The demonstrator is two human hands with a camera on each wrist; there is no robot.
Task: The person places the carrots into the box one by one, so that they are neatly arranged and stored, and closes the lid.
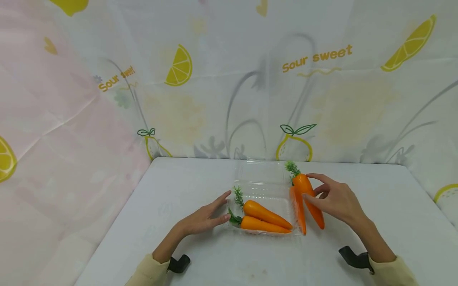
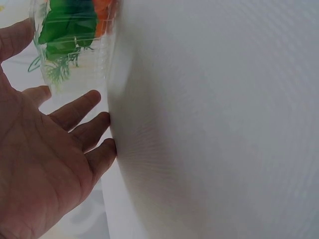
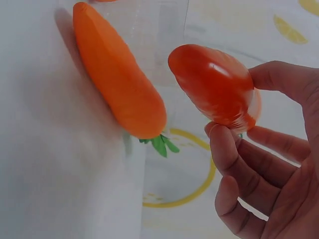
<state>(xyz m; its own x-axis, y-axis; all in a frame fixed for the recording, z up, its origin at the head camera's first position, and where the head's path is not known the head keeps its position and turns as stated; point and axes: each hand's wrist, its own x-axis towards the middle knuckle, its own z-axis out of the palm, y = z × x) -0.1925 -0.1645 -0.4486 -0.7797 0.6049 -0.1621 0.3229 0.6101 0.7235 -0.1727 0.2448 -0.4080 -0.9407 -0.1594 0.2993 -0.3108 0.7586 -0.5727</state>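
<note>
Glossy carrot [image 3: 212, 84], clear plastic container [image 1: 262, 180].

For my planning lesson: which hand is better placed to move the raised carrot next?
Probably the right hand: it pinches that carrot, right of the clear clamshell box. The left hand, by the box's left side, holds none.

Left hand [image 2: 50, 149] spread, clear container [image 2: 103, 62], green leaves [image 2: 67, 27]
</note>
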